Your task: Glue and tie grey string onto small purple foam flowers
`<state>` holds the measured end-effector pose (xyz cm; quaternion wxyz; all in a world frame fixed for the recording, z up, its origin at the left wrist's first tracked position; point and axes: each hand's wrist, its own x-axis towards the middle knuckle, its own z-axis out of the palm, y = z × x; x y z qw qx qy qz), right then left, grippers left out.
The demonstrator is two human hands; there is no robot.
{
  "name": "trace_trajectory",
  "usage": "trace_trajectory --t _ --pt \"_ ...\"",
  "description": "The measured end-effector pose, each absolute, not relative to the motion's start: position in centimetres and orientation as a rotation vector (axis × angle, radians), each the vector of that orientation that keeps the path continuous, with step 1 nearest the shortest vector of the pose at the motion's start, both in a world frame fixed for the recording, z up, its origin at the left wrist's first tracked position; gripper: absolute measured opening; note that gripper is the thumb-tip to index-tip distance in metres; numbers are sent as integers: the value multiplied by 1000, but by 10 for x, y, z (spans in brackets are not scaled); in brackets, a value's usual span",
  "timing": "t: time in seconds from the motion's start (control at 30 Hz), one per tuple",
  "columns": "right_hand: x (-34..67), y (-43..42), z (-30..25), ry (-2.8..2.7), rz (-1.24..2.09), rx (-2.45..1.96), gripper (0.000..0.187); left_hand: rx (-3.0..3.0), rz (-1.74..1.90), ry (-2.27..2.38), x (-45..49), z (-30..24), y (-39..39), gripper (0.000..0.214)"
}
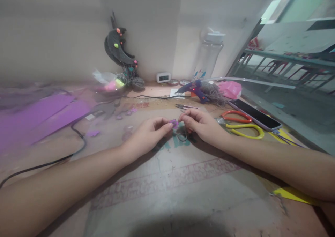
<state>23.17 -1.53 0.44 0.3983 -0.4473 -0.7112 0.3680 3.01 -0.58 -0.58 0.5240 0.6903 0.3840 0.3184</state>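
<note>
My left hand (157, 130) pinches a small purple flower (174, 124) between thumb and fingers, just above the board in the middle. Close to its right side, my right hand (199, 122) is closed in a pinch, its fingertips almost touching the flower. What those fingers hold is too small to make out. A thin grey loop of strand (182, 137) shows below the fingertips; whether it is held is unclear. Behind the hands lie small snips (186, 107). More purple flower cutouts (93, 133) are scattered to the left.
A blue glue gun (192, 87) with a red light lies behind, beside grey yarn (210, 92). Scissors with red and yellow handles (244, 127) and a phone (255, 115) are at right. Purple sheets (47, 116) and a black cable (81, 142) are left. A clear bottle (209, 57) stands behind.
</note>
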Motion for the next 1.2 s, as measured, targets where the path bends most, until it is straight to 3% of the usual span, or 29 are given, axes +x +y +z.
trace_trajectory --t 0.37,0.6,1.2 --pt "235 -13 1 -1728 933 -1044 40 1584 755 906 30 -5 -8 30" --pt "235 -15 6 -1895 622 -1166 24 1621 773 932 30 -3 -8 31" --pt "232 -17 9 -2066 589 -1170 22 1663 771 936 28 -5 -7 27"
